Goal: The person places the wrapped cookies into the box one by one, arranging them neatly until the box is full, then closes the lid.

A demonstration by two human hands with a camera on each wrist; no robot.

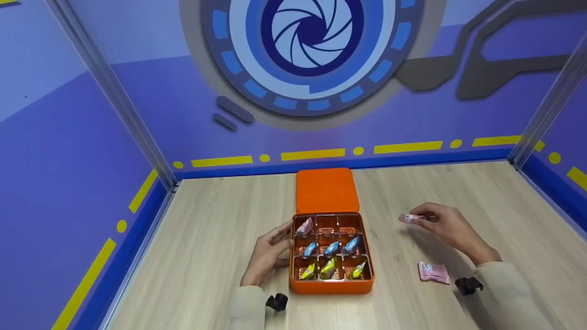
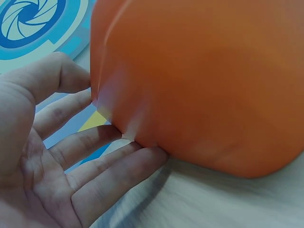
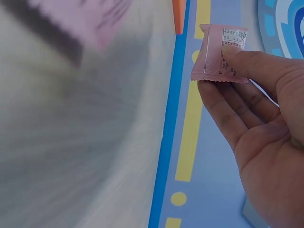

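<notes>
An orange box (image 1: 331,287) stands on the table, its inside divided into small compartments. One pink wrapped candy (image 1: 305,227) sits in the back left compartment. Blue wrapped candies (image 1: 331,248) fill the middle row, and yellow-green ones (image 1: 328,269) the front row. My left hand (image 1: 266,256) rests its fingertips against the box's left side, fingers fairly straight in the left wrist view. Right of the box, my right hand (image 1: 447,227) pinches a pink wrapped candy (image 3: 213,59) between thumb and fingers, above the table. Another pink candy (image 1: 434,272) lies below that hand.
Behind the box lies its orange lid (image 1: 326,190), flat and touching the back edge. The wooden table (image 1: 220,215) is bounded by a blue patterned back wall (image 1: 151,105) and side walls. A black clip-like piece (image 1: 468,286) is at the right sleeve, another (image 1: 277,302) at the left.
</notes>
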